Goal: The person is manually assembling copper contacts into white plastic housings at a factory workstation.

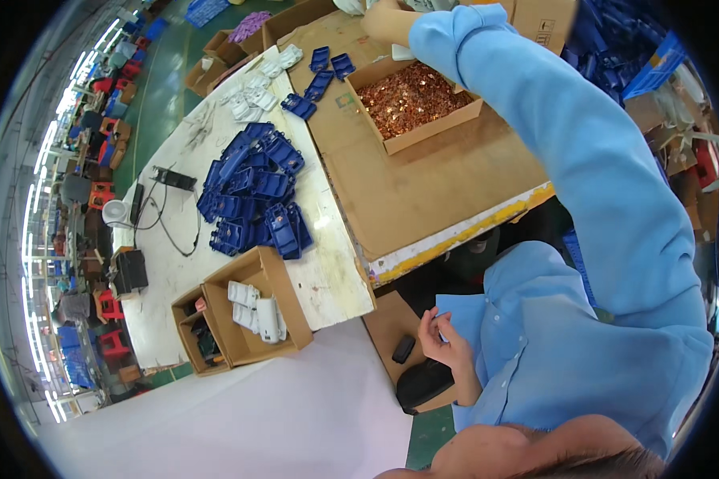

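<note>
My right hand [385, 19] reaches far out at the top edge, its blue sleeve [567, 152] crossing above a cardboard sheet [423, 191]. It is past an open cardboard box of small copper-coloured pieces [411, 100] and next to white pieces [351, 6]; its fingers are hidden. My left hand [443, 339] is held close to my blue shirt, fingers curled with thumb against fingertips. Whether it pinches anything is unclear. A pile of blue plastic parts [256, 191] lies on the white table [327, 279].
White plastic parts [256, 88] and a few blue ones [327, 68] lie at the far end. A cardboard box with white parts [256, 313] and a smaller box [200, 335] stand at the near corner. A black device with cables [172, 179] lies left. Two black objects [422, 383] rest below my left hand.
</note>
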Demonstrator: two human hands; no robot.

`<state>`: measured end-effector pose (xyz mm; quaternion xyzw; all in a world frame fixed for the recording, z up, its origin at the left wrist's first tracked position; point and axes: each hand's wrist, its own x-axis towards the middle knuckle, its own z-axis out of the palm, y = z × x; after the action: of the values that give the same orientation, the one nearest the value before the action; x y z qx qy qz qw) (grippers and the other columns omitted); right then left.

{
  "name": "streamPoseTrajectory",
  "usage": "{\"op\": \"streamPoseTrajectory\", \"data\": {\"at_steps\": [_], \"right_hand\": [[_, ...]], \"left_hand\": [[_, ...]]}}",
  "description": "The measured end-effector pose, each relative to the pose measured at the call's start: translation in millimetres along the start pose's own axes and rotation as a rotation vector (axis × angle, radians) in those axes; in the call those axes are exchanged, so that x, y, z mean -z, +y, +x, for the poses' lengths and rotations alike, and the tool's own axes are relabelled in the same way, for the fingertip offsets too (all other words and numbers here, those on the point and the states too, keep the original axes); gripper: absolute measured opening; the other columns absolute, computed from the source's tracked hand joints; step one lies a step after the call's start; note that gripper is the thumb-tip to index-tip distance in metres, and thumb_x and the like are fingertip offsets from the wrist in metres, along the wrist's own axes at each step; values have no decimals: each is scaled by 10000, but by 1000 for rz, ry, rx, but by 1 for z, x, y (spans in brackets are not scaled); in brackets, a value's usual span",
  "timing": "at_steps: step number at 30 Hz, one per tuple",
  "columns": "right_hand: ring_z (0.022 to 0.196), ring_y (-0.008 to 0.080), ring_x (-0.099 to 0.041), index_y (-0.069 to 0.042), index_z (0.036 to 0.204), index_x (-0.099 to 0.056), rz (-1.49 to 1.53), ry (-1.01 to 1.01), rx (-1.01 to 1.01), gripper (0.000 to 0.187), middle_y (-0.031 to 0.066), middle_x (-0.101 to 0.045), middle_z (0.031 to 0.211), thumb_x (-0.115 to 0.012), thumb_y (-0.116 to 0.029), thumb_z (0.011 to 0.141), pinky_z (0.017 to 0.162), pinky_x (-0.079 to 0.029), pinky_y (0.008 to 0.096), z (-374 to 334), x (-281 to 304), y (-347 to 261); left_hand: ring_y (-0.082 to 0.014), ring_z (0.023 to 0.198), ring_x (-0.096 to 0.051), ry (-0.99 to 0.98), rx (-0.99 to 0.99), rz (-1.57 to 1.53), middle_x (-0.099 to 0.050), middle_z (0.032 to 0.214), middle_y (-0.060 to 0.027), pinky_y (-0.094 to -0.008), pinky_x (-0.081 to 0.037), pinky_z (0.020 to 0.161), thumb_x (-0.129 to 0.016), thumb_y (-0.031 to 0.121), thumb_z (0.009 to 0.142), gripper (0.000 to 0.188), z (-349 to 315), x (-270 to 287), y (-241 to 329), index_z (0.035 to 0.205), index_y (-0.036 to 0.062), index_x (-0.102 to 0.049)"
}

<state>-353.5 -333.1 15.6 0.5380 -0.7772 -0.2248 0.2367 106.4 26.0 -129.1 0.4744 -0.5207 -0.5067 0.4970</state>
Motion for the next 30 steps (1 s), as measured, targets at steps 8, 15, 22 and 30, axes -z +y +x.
{"op": "streamPoseTrajectory", "data": {"at_steps": [8, 15, 22, 30], "right_hand": [[968, 316, -658, -86, 974, -718, 398, 151, -32, 235, 123, -693, 1023, -642, -185, 775, 770, -527, 488, -56, 103, 24], [927, 320, -614, -60, 931, -632, 1107, 405, 647, 273, 116, -640, 950, -660, -253, 740, 785, -507, 442, -263, 176, -61], [1031, 279, -586, -96, 1052, -616, 1342, 555, 896, 324, 64, -618, 1089, -695, -238, 773, 858, -489, 410, -361, 119, -82], [863, 369, -657, 28, 878, -660, 982, 11, 62, 141, 217, -669, 900, -571, -29, 785, 720, -530, 460, -157, 34, -37]], "left_hand": [[-151, 769, -620, 31, 11, -64, -624, 1044, -156, -261, -513, 712, -485, 57, 939, 279, -1, -6, 22, 1201, -33, -513], [-270, 1065, -574, -267, 343, -517, -583, 1223, -154, -384, -466, 907, -268, 558, 983, 658, 52, -27, 66, 1281, 19, -499], [-211, 1135, -561, -34, 547, -793, -587, 1204, -86, -361, -503, 896, -462, 365, 982, 427, 77, -37, 85, 1258, 41, -493], [-183, 880, -611, 104, 546, -673, -631, 1019, -93, -312, -533, 737, -511, 299, 974, 310, 69, -35, 50, 1160, 51, -539]]}}
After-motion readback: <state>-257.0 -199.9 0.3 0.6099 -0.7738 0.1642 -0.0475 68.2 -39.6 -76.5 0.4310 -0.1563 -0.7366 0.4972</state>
